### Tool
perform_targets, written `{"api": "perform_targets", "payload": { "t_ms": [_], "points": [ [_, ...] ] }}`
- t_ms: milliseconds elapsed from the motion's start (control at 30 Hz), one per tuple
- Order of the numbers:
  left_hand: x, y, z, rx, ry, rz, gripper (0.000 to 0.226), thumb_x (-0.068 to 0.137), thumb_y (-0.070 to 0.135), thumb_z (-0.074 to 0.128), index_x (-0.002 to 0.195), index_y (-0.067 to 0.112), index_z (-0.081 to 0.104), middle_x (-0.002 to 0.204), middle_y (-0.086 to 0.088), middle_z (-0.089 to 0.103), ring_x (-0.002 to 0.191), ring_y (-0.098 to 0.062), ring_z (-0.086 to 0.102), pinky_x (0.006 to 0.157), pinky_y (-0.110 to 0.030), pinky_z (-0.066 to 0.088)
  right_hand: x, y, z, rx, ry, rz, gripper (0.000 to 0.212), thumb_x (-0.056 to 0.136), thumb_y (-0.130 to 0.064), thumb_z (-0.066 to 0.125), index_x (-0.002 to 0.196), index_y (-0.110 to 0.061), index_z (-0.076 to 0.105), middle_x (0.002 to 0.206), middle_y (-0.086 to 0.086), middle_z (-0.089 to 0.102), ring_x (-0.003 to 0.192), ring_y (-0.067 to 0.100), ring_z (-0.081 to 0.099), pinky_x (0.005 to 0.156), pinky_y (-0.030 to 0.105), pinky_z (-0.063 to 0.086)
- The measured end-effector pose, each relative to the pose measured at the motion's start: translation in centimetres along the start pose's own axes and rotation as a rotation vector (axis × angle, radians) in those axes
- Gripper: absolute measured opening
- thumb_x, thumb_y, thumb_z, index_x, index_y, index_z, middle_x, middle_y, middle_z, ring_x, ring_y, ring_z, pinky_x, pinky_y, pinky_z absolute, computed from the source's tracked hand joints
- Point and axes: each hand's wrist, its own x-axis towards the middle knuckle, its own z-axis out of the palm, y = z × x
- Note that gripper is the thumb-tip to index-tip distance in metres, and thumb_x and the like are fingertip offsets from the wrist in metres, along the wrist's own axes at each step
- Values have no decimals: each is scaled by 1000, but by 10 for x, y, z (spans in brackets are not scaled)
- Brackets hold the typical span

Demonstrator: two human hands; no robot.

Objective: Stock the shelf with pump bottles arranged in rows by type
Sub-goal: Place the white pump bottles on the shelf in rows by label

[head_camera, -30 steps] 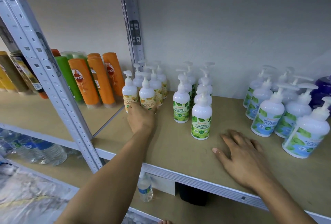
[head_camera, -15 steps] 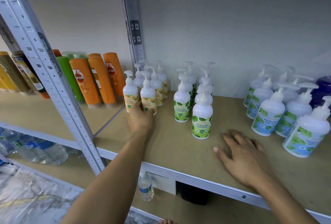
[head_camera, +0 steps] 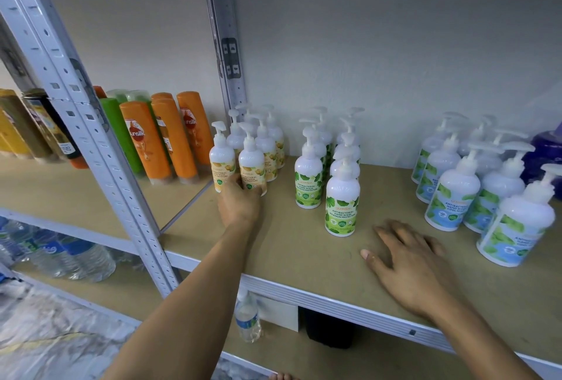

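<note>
The yellow-label pump bottle (head_camera: 251, 166) stands upright at the near end of its group, on the left part of the wooden shelf (head_camera: 298, 258). The left hand (head_camera: 240, 203) grips its base, with the fingers curled round the lower label. A matching bottle (head_camera: 222, 163) stands touching it on the left, and more of the same kind are lined up behind, toward the wall. To the right, apart from these, two rows of green-label pump bottles (head_camera: 342, 200) run from near to far. Farther right is a cluster of larger blue-label pump bottles (head_camera: 453, 197), with a purple bottle (head_camera: 547, 151) behind them at the right edge. The right hand (head_camera: 410, 264) lies flat on the shelf board between the green and blue groups, fingers spread and holding nothing. Left of a perforated metal post (head_camera: 91, 136), the neighbouring bay holds orange shampoo bottles (head_camera: 143, 145) and green ones (head_camera: 118, 133). Packs of water bottles (head_camera: 73, 258) sit on the shelf below, and a single small water bottle (head_camera: 248, 318) stands under the near edge.
</note>
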Motion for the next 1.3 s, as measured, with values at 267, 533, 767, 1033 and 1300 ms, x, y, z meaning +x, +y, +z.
{"api": "perform_targets", "payload": {
  "t_ms": [267,533,767,1033,1300],
  "points": [
    [-53,3,-14,519,-188,54,71,91,42,59,146,8,29,146,-16,43,134,-36,43,110,-48,36,-8,4,-2,80,17,41,68,93,-70,30,149,-32,39,158,-5,32,147,14,25,120,39,17],
    [-128,0,-40,831,-542,397,65,101,60,22,153,24,31,165,0,22,153,-25,14,120,-55,14,-56,17,-12,126,-37,61,63,98,-63,28,153,-33,31,164,-2,21,151,16,17,121,41,15],
    [-214,30,-60,701,-757,538,53,105,51,32,152,26,37,164,6,24,153,-22,15,120,-53,13,-177,77,-32,135,-70,41,62,100,-57,42,155,-35,26,166,-9,13,152,11,12,120,35,13],
    [-354,97,-25,346,-1114,781,26,100,32,59,123,23,68,126,3,67,112,-14,62,87,-22,40,-400,149,-12,364,-71,378,63,91,-56,52,149,-31,42,151,-4,45,132,22,50,107,39,43],
    [-565,102,24,282,-1568,985,27,98,33,60,122,26,69,123,6,69,104,-12,66,95,-29,50,-608,189,27,475,-51,798,56,91,-39,69,143,-23,52,132,-4,60,90,7,58,85,19,42]
  ]
}}
